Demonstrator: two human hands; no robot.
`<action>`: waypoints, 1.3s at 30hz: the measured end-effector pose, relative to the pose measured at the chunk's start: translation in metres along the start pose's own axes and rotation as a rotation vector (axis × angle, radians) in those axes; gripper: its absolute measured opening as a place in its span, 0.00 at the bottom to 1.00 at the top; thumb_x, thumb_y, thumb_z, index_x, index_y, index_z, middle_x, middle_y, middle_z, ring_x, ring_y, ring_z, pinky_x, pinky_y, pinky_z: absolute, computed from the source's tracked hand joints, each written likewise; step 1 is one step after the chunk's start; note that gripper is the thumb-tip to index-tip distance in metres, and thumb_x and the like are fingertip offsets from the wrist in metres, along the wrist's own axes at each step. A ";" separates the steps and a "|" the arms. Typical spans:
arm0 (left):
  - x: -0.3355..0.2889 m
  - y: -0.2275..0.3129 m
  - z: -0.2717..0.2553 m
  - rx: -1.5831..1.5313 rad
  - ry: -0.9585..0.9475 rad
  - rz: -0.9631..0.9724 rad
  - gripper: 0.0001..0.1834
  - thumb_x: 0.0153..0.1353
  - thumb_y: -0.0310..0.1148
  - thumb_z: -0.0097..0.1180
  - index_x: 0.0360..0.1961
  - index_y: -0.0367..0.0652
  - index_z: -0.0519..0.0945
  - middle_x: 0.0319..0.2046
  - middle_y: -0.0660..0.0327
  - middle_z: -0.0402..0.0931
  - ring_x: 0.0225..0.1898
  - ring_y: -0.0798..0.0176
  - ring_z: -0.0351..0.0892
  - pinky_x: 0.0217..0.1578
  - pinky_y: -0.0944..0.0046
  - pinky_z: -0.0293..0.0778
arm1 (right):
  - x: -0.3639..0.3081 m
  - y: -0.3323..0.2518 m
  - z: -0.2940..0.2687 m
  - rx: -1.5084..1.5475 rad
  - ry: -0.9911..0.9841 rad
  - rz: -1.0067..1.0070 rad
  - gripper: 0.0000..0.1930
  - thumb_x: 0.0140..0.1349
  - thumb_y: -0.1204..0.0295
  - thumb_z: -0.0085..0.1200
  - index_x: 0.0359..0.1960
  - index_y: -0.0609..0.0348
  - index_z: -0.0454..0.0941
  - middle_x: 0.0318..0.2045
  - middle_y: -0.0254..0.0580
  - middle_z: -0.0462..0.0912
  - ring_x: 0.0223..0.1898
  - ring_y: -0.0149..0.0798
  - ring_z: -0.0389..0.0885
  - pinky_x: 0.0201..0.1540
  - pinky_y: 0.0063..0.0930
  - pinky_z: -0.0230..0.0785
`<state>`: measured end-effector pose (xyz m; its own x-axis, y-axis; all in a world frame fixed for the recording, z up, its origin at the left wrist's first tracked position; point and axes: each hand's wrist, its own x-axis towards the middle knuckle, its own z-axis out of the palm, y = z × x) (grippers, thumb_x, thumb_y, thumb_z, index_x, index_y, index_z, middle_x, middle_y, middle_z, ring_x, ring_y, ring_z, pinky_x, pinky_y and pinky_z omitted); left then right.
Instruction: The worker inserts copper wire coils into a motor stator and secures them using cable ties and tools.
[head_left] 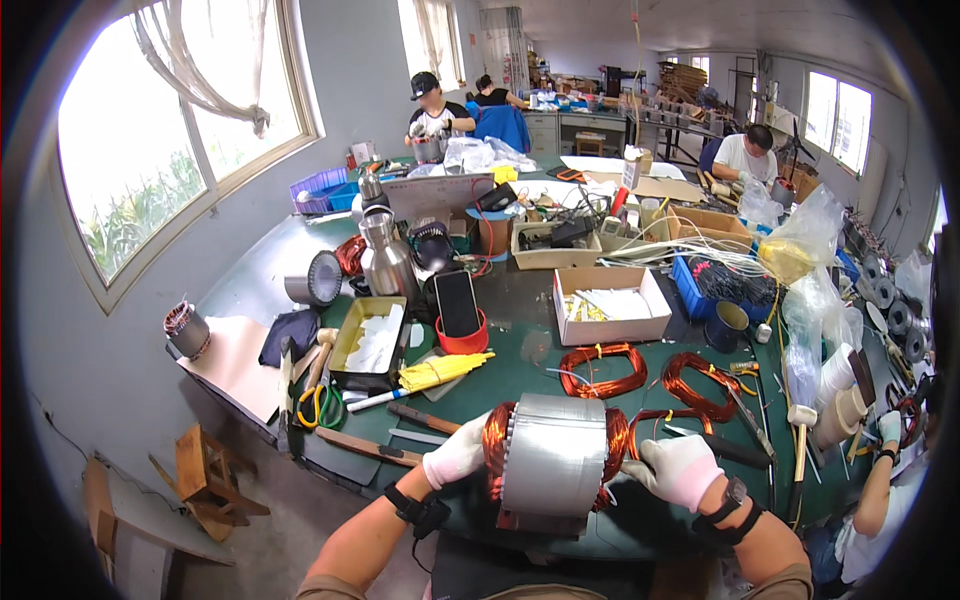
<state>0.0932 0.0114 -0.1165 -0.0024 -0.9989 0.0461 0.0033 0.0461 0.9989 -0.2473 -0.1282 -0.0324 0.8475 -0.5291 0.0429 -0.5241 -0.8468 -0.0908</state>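
The left hand (455,455) and right hand (685,472) flanked the copper-wound cylinder (555,458), apparently steadying it. Neither grip's closure could be determined.

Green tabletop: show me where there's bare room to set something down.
A broad bare patch of tabletop lies at left, between the purple basket and the grey slotted cylinder. The brown sheet has room beside the dark pouch. Crowded: beyond the held stator, around the copper coils and white wires.
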 end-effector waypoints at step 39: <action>-0.003 -0.017 0.005 -0.153 0.087 -0.112 0.29 0.77 0.27 0.47 0.76 0.33 0.60 0.71 0.56 0.68 0.71 0.63 0.68 0.73 0.61 0.62 | -0.002 0.003 -0.014 0.003 -0.030 -0.014 0.27 0.71 0.44 0.54 0.28 0.58 0.80 0.21 0.49 0.83 0.26 0.54 0.86 0.28 0.47 0.75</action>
<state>0.0884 0.0137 -0.1331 0.0745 -0.9946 -0.0726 0.1598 -0.0599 0.9853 -0.2518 -0.1306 -0.0190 0.8566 -0.5157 0.0144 -0.5123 -0.8537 -0.0937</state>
